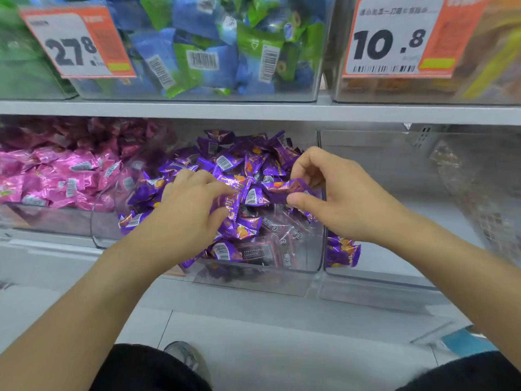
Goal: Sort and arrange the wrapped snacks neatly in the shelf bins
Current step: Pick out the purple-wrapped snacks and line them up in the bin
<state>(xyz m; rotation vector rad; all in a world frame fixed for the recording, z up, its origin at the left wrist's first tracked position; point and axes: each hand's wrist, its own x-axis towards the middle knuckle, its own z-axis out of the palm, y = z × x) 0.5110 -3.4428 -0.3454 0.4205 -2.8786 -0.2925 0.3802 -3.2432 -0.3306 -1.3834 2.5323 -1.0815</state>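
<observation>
A clear plastic bin (pixel 304 280) on the lower shelf holds a heap of purple wrapped snacks (pixel 225 162), with a few dark-wrapped ones (pixel 259 253) near its front. My left hand (pixel 191 210) reaches into the bin and pinches one purple snack (pixel 235 197) between thumb and fingers. My right hand (pixel 332 193) pinches another purple snack (pixel 287 187) by its end, just above the bin's right wall. One purple snack (pixel 342 253) lies in the bin to the right.
A bin of pink wrapped snacks (pixel 56 176) stands to the left. The right-hand clear bin (pixel 394 170) holds little. On the upper shelf are bins of blue and green packets (pixel 214 52) with orange price tags (pixel 79 43). White floor and my shoe (pixel 186 359) lie below.
</observation>
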